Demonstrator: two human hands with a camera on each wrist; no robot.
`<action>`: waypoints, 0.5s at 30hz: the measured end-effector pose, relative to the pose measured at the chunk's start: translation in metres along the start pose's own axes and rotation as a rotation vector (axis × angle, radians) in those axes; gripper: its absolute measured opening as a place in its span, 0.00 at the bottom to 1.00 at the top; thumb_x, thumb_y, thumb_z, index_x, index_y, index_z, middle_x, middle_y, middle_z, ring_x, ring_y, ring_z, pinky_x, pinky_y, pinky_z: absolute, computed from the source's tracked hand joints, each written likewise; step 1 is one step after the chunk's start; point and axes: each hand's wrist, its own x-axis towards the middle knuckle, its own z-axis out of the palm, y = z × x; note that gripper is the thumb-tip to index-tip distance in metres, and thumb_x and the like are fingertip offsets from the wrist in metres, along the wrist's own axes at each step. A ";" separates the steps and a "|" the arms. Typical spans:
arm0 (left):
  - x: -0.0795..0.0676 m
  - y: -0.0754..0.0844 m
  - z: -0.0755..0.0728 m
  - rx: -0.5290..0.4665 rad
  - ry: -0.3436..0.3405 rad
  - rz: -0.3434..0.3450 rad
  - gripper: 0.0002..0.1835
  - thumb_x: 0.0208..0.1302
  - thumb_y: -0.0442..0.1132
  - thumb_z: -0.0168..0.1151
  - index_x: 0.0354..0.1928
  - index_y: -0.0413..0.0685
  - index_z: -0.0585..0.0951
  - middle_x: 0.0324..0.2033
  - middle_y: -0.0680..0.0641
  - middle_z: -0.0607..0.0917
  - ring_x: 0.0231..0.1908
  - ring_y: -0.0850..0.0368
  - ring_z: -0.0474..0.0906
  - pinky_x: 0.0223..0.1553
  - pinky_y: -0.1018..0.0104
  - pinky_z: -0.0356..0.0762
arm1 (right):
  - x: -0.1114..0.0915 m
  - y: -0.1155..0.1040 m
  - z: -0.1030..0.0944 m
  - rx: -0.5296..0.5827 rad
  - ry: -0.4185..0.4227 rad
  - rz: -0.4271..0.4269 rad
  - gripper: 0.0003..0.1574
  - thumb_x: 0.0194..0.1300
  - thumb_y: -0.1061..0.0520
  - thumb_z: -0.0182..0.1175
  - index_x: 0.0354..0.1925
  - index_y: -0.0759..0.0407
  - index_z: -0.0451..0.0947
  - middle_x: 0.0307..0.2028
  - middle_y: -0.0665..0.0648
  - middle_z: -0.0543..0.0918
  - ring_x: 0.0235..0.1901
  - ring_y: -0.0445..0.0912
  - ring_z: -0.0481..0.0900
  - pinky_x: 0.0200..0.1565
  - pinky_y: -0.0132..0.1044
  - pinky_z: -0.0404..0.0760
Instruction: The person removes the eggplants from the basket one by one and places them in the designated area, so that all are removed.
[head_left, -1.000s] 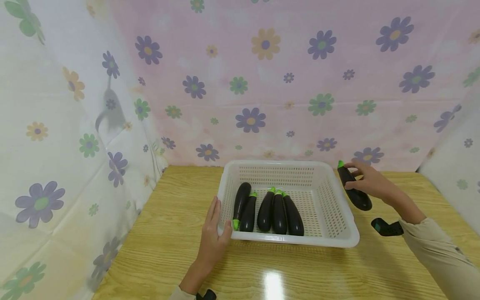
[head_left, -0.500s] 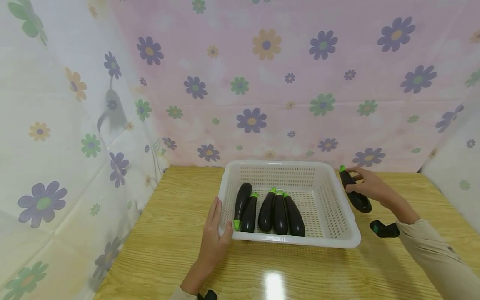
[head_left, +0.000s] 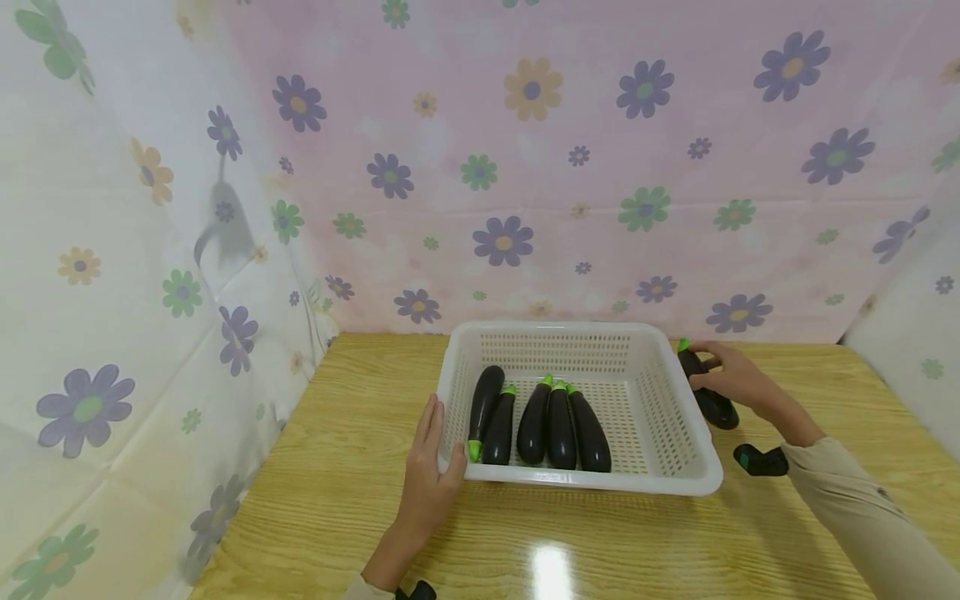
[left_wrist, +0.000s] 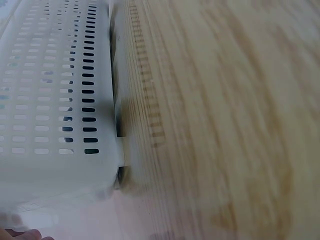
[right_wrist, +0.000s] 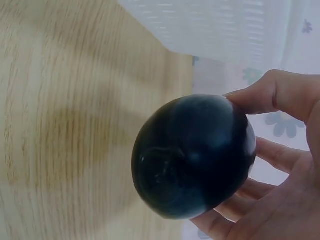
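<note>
In the head view, a white plastic basket point(head_left: 555, 478) stands on the wooden table, with several dark eggplants point(head_left: 561, 429) lying side by side in its left and middle part. My left hand point(head_left: 429, 479) rests on the basket's left front corner, fingers straight along the side and thumb at the rim. Just outside the basket's right wall, my right hand point(head_left: 738, 382) grips another eggplant point(head_left: 716, 408), its green stem end pointing away. The right wrist view shows that eggplant's round end point(right_wrist: 192, 160) between thumb and fingers, apart from the basket wall.
The wooden table point(head_left: 337, 467) extends around the basket on both sides. A flowered cloth point(head_left: 450, 167) hangs behind and at the left. Black wrist devices are strapped on both wrists, the right one point(head_left: 761, 460) close to the table.
My right hand has lowered the eggplant slightly beside the basket's right side, nearer the table. The left hand and the basket stay in place.
</note>
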 end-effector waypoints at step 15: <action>0.000 -0.001 0.001 0.013 0.009 0.009 0.36 0.61 0.33 0.57 0.69 0.31 0.57 0.71 0.42 0.55 0.66 0.47 0.59 0.55 0.53 0.67 | 0.011 0.020 0.009 -0.058 0.006 0.028 0.48 0.64 0.47 0.59 0.67 0.74 0.52 0.53 0.80 0.69 0.47 0.69 0.72 0.40 0.55 0.76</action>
